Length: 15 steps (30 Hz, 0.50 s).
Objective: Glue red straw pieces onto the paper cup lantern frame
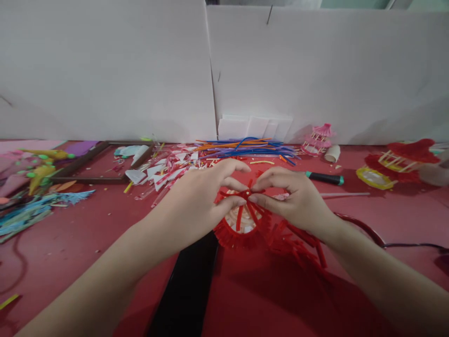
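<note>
A round red fuzzy craft piece [233, 238] with a pale inside and red spokes meeting at its top is between my hands. My left hand [210, 196] pinches a red strip near the top centre, thumb and fingers close together. From the other side, my right hand [293, 196] pinches the red strips at the same centre, its fingertips almost touching those of my left hand. A small pale dot shows where the spokes meet. Loose red fuzzy strips [298, 250] lie to the right, partly under my right hand.
A black flat object [191, 285] lies in front. Behind are blue and orange stems [245, 147], a green-and-black tool [324, 178], a pink pagoda model [317, 139] and a cardboard roll [332, 153]. A red-and-yellow model [403, 164] stands right; a brown frame [91, 179] lies left.
</note>
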Each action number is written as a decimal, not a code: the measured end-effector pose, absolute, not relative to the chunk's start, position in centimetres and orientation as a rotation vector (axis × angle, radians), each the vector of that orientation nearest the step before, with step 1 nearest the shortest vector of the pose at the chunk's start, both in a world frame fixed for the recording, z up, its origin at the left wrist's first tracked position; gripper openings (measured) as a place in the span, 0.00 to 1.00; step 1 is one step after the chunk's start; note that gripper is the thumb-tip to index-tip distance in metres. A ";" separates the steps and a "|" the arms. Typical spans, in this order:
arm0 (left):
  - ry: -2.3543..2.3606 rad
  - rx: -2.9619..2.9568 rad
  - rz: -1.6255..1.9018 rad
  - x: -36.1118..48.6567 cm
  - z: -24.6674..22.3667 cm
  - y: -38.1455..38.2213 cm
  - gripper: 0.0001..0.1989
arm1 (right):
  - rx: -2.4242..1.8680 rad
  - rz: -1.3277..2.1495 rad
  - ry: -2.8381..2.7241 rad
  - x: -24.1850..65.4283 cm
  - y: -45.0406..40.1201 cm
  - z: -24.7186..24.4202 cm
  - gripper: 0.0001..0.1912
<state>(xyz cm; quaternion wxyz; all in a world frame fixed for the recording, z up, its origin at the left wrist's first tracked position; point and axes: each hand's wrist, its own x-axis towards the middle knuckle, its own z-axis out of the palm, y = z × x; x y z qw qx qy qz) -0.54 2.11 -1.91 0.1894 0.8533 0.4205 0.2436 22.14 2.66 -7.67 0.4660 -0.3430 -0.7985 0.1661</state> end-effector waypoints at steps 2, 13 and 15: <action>1.193 2.393 0.668 -0.5 -1.9 2.2 0.19 | -0.849 0.423 -1.966 22.3 2.7 -7.6 0.03; 1.143 2.435 0.638 -1.7 -1.9 2.9 0.19 | -0.465 0.150 -2.394 26.3 2.5 -6.8 0.12; 1.144 2.418 0.623 -1.5 -1.8 2.8 0.20 | -0.437 0.084 -2.402 26.3 2.5 -6.8 0.07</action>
